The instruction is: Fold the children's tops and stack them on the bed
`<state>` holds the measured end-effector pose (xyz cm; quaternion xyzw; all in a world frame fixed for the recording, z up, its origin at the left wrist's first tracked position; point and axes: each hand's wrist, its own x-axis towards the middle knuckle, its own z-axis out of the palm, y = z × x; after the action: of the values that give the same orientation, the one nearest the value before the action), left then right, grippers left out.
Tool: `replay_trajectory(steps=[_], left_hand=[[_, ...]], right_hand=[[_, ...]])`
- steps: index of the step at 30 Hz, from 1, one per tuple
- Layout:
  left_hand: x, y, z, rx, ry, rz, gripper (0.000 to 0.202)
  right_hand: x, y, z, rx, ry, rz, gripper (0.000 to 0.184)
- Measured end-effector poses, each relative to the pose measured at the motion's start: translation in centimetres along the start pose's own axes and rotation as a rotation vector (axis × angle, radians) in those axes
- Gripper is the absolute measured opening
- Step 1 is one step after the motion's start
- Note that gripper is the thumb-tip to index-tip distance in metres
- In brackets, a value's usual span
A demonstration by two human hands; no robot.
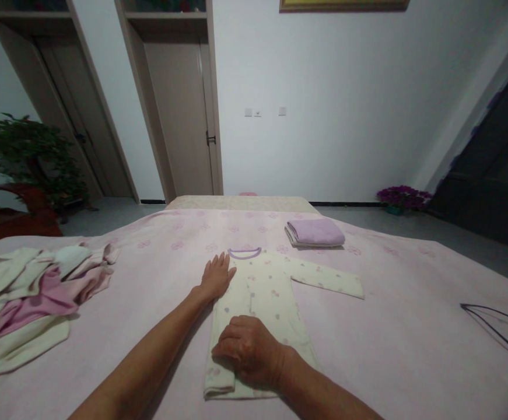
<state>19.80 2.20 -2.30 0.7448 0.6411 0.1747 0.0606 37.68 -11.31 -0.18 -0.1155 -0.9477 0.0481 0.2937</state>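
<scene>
A cream long-sleeved child's shirt (275, 309) with small printed motifs and a lilac neckband lies flat, its collar pointing away from me. Its right sleeve stretches out sideways, while the left one is folded in along the body, with the cuff near the hem. My left hand (217, 276) rests flat on the left shoulder, fingers stretched out. Lower down, my right hand (249, 350) is closed over the folded sleeve, fingers curled onto the fabric; the fingertips are partly hidden.
A heap of crumpled clothes (39, 297) lies at the left on the pink flowered cover (389, 350). A folded lilac and white stack (315, 232) sits beyond the shirt. Thin black wire (494, 326), perhaps a hanger, lies at the right edge.
</scene>
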Motion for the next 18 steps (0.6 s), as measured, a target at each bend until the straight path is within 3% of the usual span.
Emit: replay_trajectory(steps=[3,6,9,12,15,18], left_hand=[[-0.3,0.1,0.0,0.059,-0.024,-0.018,0.056],[-0.5,0.6,-0.6,0.113,-0.007,-0.042,0.055],[-1.5,2.0,-1.2,0.153,0.034,-0.051,0.051],[-3.7,3.8,-1.2,0.154,0.042,0.031,0.049],[-6.3,5.1,-0.8,0.137,0.043,0.162,0.053],[-8.3,5.5,-0.5,0.144,0.021,0.233,0.059]], right_hand=[[-0.2,-0.3,-0.2,0.060,-0.010,-0.023,0.009],[-0.3,-0.3,-0.4,0.151,0.114,0.042,0.014],[-0.5,0.5,-0.7,0.228,0.376,0.332,0.022],[-0.8,2.2,-0.8,0.328,0.598,0.690,0.025],[-1.2,3.8,-0.7,0.450,0.690,0.871,0.032],[-1.6,4.5,-0.3,0.454,0.664,0.915,0.038]])
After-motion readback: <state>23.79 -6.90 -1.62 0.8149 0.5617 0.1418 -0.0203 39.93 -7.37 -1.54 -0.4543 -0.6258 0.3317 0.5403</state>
